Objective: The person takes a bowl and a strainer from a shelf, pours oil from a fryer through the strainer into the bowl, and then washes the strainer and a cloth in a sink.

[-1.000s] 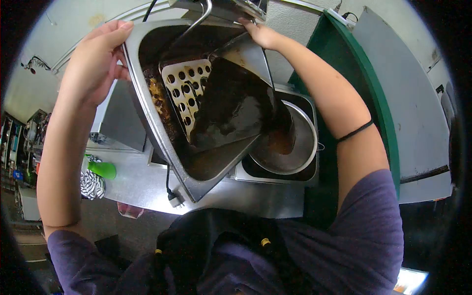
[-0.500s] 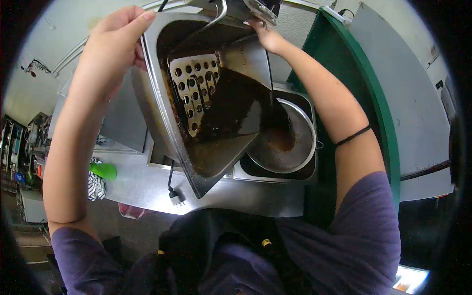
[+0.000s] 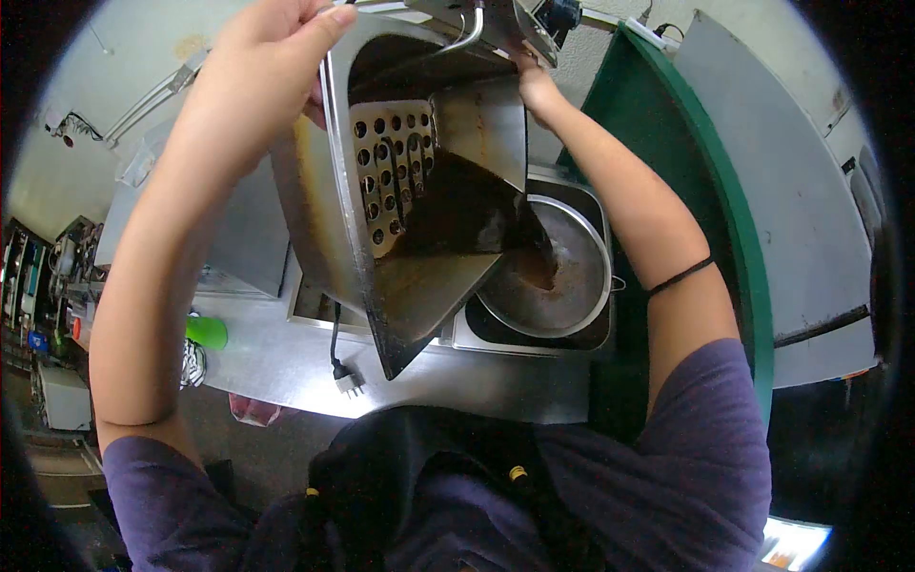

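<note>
My left hand (image 3: 286, 57) is closed around the left rim of a metal deep fryer tank (image 3: 334, 257), tilted steeply to the right. Inside are a perforated plate (image 3: 398, 145), a heating element (image 3: 472, 33) and dark used oil (image 3: 467, 210). Oil runs from the tank's corner into a round metal strainer (image 3: 515, 305). That strainer rests over another rectangular fryer well (image 3: 596, 336) set in the counter. At the tank's far right side, my right hand (image 3: 538, 91) holds it up near the control box; its fingertips are partly hidden.
A power cord with a plug (image 3: 348, 381) hangs over the steel counter (image 3: 457, 391). A green object (image 3: 207, 332) and striped cloth (image 3: 193, 364) lie left. A green panel (image 3: 696, 191) stands close beside my right arm.
The tank has shifted right and tipped further, with both hands moving right along with it. The oil inside covers less of the tank, and its stream still falls into the strainer.
</note>
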The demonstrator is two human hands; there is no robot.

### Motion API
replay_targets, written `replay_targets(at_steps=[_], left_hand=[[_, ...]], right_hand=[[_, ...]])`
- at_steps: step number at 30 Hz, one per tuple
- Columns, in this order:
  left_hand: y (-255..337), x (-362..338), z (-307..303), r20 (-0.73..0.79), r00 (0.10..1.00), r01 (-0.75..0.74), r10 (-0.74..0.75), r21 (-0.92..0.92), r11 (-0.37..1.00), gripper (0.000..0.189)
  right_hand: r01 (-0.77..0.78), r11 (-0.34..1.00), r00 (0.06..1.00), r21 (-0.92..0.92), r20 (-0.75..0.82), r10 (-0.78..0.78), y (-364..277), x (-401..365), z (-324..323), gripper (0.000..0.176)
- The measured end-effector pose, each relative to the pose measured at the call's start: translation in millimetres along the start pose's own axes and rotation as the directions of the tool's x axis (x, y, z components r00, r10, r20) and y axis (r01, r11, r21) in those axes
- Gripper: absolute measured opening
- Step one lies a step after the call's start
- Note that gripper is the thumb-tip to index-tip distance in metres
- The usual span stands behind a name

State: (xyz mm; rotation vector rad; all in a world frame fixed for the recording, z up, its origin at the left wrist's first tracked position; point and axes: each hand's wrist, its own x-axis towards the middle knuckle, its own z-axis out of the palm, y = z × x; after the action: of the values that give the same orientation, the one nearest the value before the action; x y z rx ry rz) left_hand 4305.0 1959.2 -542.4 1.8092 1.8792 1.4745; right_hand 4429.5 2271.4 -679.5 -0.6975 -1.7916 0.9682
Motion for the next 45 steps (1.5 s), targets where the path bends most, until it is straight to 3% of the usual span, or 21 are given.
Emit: replay_targets(at_steps=[3, 6, 9, 10, 13, 14, 17, 20, 23, 26, 29, 30, 33, 38, 41, 43, 45], left_hand=[[5, 3, 4, -0.014, 0.999, -0.034, 0.034, 0.001, 0.999, 0.023], [11, 3, 8, -0.018, 0.992, -0.128, 0.129, 0.054, 0.99, 0.024], [51, -5, 12, -0.1, 0.976, 0.211, -0.193, 0.211, 0.955, 0.019], [67, -17, 11, -0.063, 0.99, 0.136, -0.126, 0.204, 0.97, 0.022], [68, -8, 26, -0.067, 0.982, 0.185, -0.178, 0.135, 0.973, 0.021], [67, -5, 30, -0.066, 0.972, 0.23, -0.224, 0.109, 0.967, 0.021], [65, -9, 24, -0.043, 0.998, -0.028, 0.037, 0.201, 0.979, 0.021], [78, -14, 24, -0.018, 1.0, 0.006, -0.004, 0.149, 0.989, 0.022], [93, -19, 29, -0.052, 0.996, -0.055, 0.068, 0.221, 0.974, 0.022], [96, -18, 33, -0.058, 0.99, -0.114, 0.131, 0.243, 0.963, 0.022], [104, -5, 34, 0.015, 1.0, -0.027, 0.025, 0.17, 0.985, 0.022], [105, -5, 35, 0.016, 0.999, -0.043, 0.041, 0.162, 0.986, 0.022], [98, -9, 43, -0.019, 0.979, -0.196, 0.203, 0.173, 0.965, 0.022], [96, -1, 46, 0.082, 0.963, -0.267, 0.257, 0.158, 0.951, 0.022], [117, 2, 44, 0.153, 0.982, -0.133, 0.108, 0.169, 0.977, 0.023], [121, 6, 45, 0.195, 0.977, -0.115, 0.084, 0.154, 0.981, 0.023], [115, 3, 43, 0.188, 0.964, -0.214, 0.189, 0.127, 0.968, 0.023]], right_hand=[[-0.028, 0.999, 0.999, -0.024, 0.041, 0.029, -5, -5, -5, 0.04], [-0.064, 0.997, 0.998, -0.04, -0.014, 0.064, 13, 1, -10, 0.035], [0.012, 0.999, 1.0, 0.034, -0.027, -0.011, 49, 20, -10, 0.034], [-0.016, 0.997, 0.995, 0.069, -0.095, 0.023, 14, -4, -8, 0.034], [-0.143, 0.956, 0.983, 0.258, -0.074, 0.167, 54, 18, -15, 0.033], [-0.038, 0.986, 0.974, 0.163, -0.216, 0.073, 58, 14, -14, 0.033], [0.035, 0.997, 0.992, 0.071, -0.121, -0.026, 102, 39, -20, 0.031], [0.041, 0.998, 0.985, 0.037, -0.17, -0.034, 75, 13, -18, 0.03], [-0.084, 0.911, 0.976, 0.404, -0.15, 0.156, 43, 4, -14, 0.029], [-0.25, 0.775, 0.948, 0.58, -0.017, 0.319, 16, -10, -16, 0.03], [-0.172, 0.803, 0.962, 0.57, -0.078, 0.262, 5, -16, -19, 0.032], [-0.258, 0.705, 0.941, 0.66, 0.008, 0.337, 6, -12, -20, 0.035], [-0.266, 0.766, 0.934, 0.585, -0.039, 0.354, 10, -15, -26, 0.038], [-0.189, 0.805, 0.944, 0.562, -0.121, 0.306, 5, -21, -32, 0.037], [-0.117, 0.758, 0.941, 0.642, -0.173, 0.292, 0, -27, -30, 0.04], [-0.088, 0.75, 0.951, 0.655, -0.17, 0.26, 2, -26, -32, 0.043], [-0.029, 0.752, 0.964, 0.659, -0.181, 0.196, 3, -25, -32, 0.044]])
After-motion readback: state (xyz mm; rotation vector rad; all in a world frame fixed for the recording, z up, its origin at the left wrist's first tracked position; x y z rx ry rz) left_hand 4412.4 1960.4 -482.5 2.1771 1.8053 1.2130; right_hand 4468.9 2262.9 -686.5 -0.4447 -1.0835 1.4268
